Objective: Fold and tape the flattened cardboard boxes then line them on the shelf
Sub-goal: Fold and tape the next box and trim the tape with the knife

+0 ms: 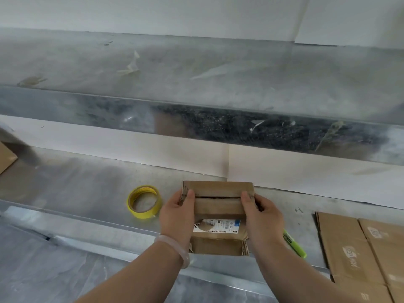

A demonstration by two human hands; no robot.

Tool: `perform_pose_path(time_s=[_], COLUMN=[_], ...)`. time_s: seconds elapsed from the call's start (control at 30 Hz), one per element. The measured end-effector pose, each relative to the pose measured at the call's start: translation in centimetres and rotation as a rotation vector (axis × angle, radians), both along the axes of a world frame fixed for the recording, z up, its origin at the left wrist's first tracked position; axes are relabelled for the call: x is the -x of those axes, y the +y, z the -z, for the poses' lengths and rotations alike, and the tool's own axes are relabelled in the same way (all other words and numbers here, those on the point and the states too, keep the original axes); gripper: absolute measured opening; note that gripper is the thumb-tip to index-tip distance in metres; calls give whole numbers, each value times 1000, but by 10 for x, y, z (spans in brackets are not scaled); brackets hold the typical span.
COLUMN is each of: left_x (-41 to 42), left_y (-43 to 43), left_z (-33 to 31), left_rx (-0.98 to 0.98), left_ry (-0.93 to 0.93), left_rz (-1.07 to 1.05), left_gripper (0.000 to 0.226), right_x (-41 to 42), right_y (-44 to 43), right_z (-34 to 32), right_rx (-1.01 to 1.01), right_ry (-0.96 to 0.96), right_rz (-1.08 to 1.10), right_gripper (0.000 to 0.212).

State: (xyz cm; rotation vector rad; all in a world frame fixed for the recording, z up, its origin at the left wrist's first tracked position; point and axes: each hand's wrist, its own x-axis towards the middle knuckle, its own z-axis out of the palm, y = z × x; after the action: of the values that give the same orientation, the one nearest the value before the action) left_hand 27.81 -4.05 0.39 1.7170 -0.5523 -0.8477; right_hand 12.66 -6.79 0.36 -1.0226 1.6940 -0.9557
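Note:
A small brown cardboard box [218, 206] with a white shipping label stands on the metal counter, its two top flaps folded shut and meeting in a seam. My left hand [177, 217] grips the box's left end, thumb over the top edge. My right hand [262, 217] grips the right end the same way. A roll of yellow tape [144, 202] lies flat on the counter just left of the box. Flattened cardboard boxes [360, 252] are stacked at the lower right. The steel shelf [196, 73] runs across above the counter and holds no boxes.
A green marker [295, 246] lies on the counter right of the box, partly under my right wrist. Another piece of cardboard [6, 158] pokes in at the left edge. The counter's front edge [87, 219] runs diagonally below the tape. Tape scraps stick to the shelf.

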Motion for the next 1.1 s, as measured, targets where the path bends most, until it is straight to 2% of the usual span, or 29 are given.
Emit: perform_pose_path(time_s=[0.13, 0.3, 0.47, 0.63, 0.7, 0.8, 0.87, 0.9, 0.97, 1.1], left_x=[-1, -3, -8, -19, -22, -30, -36, -40, -46, -48], left_y=[0, 4, 8, 12, 20, 35, 46, 50, 58, 62], left_z=[2, 2, -3, -3, -4, -10, -13, -13, -6, 23], left_rx=[-13, 5, 3, 9, 60, 167, 210, 225, 259, 226], left_ry=[46, 11, 26, 142, 219, 291, 213, 136, -11, -172], left_rz=[-24, 32, 119, 159, 142, 162, 223, 254, 333, 537], left_gripper=[28, 35, 35, 27, 35, 35, 34, 33, 29, 28], right_x=[0, 3, 6, 10, 10, 10, 11, 12, 11, 11], right_y=[3, 4, 5, 8, 21, 39, 47, 49, 50, 30], right_z=[-3, 0, -2, 2, -2, -16, -26, -29, -36, -26], right_rx=[-17, -15, 29, -108, -105, 71, 224, 312, 511, 859], right_ry=[-19, 9, 134, 46, -4, -18, -19, 6, 116, 510], right_rz=[7, -29, -167, -276, -312, -335, -296, -292, -373, -648], right_gripper=[34, 36, 32, 36, 38, 44, 71, 77, 69, 54])
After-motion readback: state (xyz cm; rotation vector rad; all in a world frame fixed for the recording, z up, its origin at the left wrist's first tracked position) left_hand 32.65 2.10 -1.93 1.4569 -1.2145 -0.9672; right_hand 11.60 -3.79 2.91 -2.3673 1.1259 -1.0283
